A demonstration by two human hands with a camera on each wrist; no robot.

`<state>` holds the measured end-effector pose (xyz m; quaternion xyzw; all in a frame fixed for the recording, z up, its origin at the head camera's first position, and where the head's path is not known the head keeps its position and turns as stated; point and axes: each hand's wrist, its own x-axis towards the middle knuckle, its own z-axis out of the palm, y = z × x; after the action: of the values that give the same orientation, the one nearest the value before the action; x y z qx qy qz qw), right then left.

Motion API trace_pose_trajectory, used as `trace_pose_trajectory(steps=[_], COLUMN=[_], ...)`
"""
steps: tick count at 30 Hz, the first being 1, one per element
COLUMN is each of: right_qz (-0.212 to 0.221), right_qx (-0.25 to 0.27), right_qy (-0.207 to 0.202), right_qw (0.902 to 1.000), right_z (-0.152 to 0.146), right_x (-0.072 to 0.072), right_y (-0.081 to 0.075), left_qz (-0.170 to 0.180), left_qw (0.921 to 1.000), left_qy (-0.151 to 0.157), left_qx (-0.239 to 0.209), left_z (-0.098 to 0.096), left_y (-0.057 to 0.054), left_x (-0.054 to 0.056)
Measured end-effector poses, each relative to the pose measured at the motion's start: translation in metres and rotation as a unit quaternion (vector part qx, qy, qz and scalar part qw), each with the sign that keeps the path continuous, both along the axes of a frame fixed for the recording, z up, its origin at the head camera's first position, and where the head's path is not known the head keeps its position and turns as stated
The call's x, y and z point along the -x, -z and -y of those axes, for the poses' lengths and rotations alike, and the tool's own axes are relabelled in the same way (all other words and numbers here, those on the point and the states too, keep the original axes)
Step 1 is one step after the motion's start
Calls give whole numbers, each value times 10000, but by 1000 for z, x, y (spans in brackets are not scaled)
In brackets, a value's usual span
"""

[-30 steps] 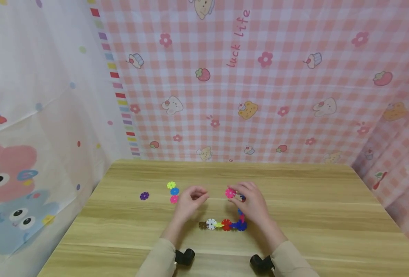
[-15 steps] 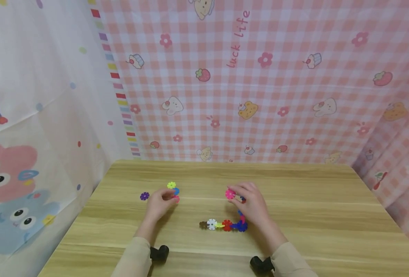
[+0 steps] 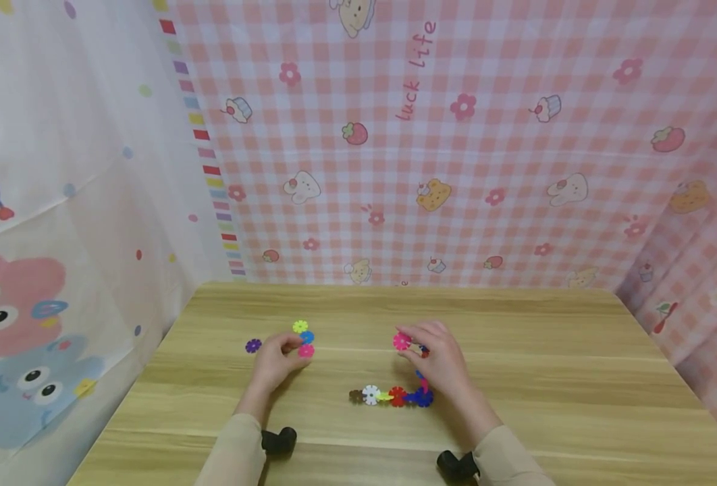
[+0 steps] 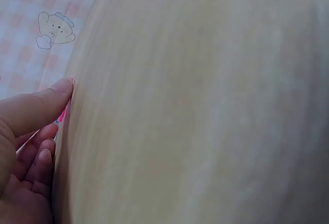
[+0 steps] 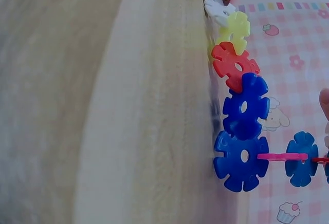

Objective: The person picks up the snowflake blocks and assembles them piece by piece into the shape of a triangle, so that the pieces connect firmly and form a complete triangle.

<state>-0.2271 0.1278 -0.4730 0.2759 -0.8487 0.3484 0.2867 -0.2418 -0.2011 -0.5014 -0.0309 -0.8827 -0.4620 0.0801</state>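
Slotted flower-shaped plastic discs join into a bent chain: brown (image 3: 356, 396), white (image 3: 370, 395), yellow, red (image 3: 397, 396) and blue discs (image 3: 423, 397) run along the table. From there it turns away through pink and blue discs under my right hand (image 3: 440, 356). Thumb and fingers of that hand pinch a bright pink disc (image 3: 402, 341) at the far end. My left hand (image 3: 275, 361) is at three loose discs, thumb and forefinger spread around a pink disc (image 3: 306, 351). A blue disc (image 3: 307, 337) and a yellow-green disc (image 3: 300, 327) lie just beyond it.
A single purple disc (image 3: 253, 346) lies left of my left hand on the wooden table (image 3: 535, 378). Behind the table hangs a pink checked cloth (image 3: 395, 155); a white printed cloth (image 3: 103, 202) hangs at the left.
My left hand has moved left from the middle of the table to the loose discs, and its thumb and forefinger have parted slightly. The right hand still holds its pink disc in nearly the same place.
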Motion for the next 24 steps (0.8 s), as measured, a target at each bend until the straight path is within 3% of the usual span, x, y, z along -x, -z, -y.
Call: trace_pose_trajectory(steps=[7, 15, 24], right_qz=[50, -8, -72], right_qx=[-10, 2, -64], right_qy=[-16, -46, -38], right_qw=[10000, 10000, 9999], right_z=[0, 1, 3], right_x=[-1, -1, -1], right_y=[0, 1, 0], left_qz=[-198, -154, -155], left_qw=[9994, 9983, 9999], left_qy=[84, 82, -23], left_qx=[280, 551, 49], left_z=[2, 0, 0], left_y=[5, 6, 5], left_x=[3, 3, -3])
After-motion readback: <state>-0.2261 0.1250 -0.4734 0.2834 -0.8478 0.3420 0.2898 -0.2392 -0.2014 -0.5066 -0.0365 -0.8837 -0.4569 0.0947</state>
